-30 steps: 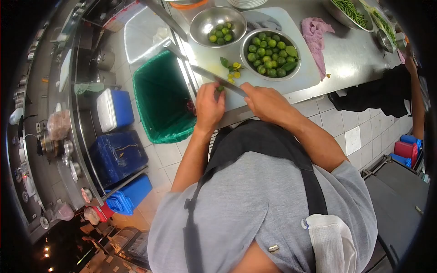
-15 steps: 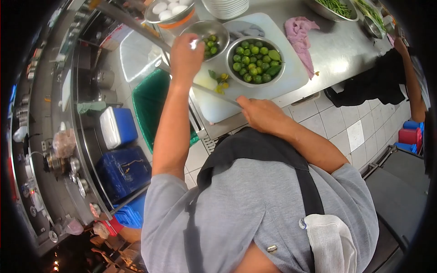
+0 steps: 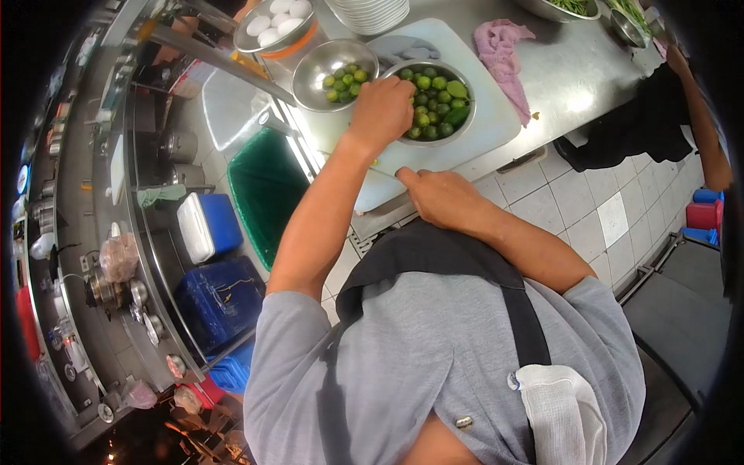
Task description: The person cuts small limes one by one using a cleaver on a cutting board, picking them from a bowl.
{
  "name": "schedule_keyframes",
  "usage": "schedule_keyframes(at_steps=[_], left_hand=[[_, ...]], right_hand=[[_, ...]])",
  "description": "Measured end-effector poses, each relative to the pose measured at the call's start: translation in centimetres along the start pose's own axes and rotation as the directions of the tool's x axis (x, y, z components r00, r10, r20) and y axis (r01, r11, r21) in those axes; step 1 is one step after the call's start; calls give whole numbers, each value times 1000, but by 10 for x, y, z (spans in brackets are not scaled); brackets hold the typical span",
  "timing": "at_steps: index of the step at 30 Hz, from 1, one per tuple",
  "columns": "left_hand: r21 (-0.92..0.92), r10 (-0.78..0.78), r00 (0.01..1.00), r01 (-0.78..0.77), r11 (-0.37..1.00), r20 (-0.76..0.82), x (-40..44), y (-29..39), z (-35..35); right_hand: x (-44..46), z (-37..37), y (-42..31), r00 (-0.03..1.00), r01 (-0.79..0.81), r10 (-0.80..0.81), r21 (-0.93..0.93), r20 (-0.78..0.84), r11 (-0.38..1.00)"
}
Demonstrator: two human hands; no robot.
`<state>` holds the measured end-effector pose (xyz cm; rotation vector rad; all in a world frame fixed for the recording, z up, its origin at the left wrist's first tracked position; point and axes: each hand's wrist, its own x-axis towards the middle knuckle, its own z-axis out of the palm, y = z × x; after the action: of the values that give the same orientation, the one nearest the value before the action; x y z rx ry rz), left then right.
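Note:
My left hand (image 3: pixel 384 112) reaches over the near-left rim of a metal bowl (image 3: pixel 473 116) full of small green citrus fruits (image 3: pixel 434 101). Its fingers are curled down among the fruits; what they grip is hidden. Close to the board's front edge, my right hand (image 3: pixel 446 200) is closed around a knife, whose thin blade (image 3: pixel 381 168) points left over the white cutting board (image 3: pixel 488 139). A second metal bowl (image 3: pixel 310 74), with fewer green fruits (image 3: pixel 346 83), stands to the left. My left forearm covers part of the board.
White eggs (image 3: pixel 267 35) fill a bowl at the back left, beside stacked white plates (image 3: pixel 368 15). A pink cloth (image 3: pixel 504 62) lies right of the board. Green beans (image 3: pixel 570 6) sit in a bowl farther right. A green-lined bin (image 3: pixel 267 186) stands below left. Another person's arm (image 3: pixel 701 132) shows at right.
My left hand has moved right from the smaller-filled bowl to the full fruit bowl. My right hand stays low by the board with the knife. The view has shifted slightly.

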<state>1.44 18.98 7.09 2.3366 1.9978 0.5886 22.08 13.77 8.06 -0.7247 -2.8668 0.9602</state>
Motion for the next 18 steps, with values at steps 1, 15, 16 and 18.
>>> schedule_keyframes(at_steps=[1, 15, 16, 18], left_hand=[[47, 20, 1000, -20, 999, 10, -2, 0, -2], [-360, -239, 970, 238, 902, 42, -3, 14, -14], [-633, -290, 954, 274, 724, 81, -6, 14, -18], [-947, -352, 914, 273, 168, 201, -17, 13, -32]], right_hand=[[0, 0, -1, 1000, 6, -6, -12, -1, 1000], [-5, 1, -9, 996, 82, -79, -99, 40, 992], [-5, -1, -9, 996, 83, -79, -96, 46, 992], [-6, -4, -6, 996, 76, -73, -64, 52, 995]])
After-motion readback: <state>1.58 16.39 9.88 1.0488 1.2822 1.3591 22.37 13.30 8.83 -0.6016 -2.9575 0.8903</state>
